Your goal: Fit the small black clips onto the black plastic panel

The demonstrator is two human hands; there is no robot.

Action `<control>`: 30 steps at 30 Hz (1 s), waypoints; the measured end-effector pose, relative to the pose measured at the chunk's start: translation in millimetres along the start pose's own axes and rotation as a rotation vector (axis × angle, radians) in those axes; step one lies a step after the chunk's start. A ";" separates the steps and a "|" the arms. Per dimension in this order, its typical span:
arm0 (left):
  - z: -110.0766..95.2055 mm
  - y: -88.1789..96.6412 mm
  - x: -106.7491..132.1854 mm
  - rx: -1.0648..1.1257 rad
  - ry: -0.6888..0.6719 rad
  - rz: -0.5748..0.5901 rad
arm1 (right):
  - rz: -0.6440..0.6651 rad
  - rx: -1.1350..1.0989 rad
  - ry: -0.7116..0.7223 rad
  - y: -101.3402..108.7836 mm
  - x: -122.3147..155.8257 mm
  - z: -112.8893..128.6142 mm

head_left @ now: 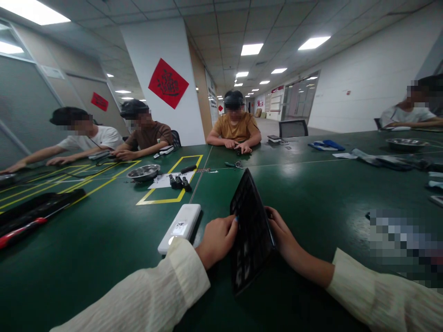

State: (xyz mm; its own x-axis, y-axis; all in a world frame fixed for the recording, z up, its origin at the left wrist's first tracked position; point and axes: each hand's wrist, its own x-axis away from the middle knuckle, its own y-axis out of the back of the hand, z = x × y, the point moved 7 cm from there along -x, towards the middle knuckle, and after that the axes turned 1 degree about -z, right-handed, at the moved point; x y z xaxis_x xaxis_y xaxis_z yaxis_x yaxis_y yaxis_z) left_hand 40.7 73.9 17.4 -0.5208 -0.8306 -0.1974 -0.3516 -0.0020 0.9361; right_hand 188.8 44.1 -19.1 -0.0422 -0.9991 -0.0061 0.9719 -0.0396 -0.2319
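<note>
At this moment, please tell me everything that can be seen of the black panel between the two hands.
The black panel is thin, four-sided and glossy-looking, with blurred paler patches; its material is unclear. It is held steeply upright over the green table. The left hand touches its left side; the right hand holds its right edge.

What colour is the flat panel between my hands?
The panel is black, or very nearly so; the head view, the only one here, shows it.
</note>
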 end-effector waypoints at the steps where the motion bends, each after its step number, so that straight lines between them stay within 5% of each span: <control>1: 0.3 -0.2 0.1 0.018 0.014 0.002 | 0.001 -0.003 0.000 -0.2 0.1 0.2; 12: -2.6 3.5 4.3 -0.158 -0.005 -0.030 | -0.025 -0.005 0.029 -0.4 -1.7 0.6; 21: -0.5 7.0 4.4 -0.054 -0.005 -0.035 | -0.020 0.012 0.032 1.2 -3.3 -2.1; 24: -9.8 31.9 4.8 0.119 -0.015 -0.179 | -0.024 0.029 0.021 0.9 -2.4 0.0; 28: -39.4 91.1 16.2 0.572 -0.127 -0.538 | -0.043 0.065 0.024 2.1 -2.2 1.2; 30: -50.3 99.3 27.5 0.828 -0.129 -0.501 | -0.057 0.095 0.046 3.5 -2.9 0.9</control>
State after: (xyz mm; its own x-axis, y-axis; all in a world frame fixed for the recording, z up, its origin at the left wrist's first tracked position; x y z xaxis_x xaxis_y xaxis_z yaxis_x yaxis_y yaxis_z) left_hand 30.6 22.9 119.6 -0.2258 -0.7725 -0.5935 -0.9651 0.0946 0.2441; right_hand 192.5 46.8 -19.1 -0.1064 -0.9935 -0.0411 0.9851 -0.0997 -0.1401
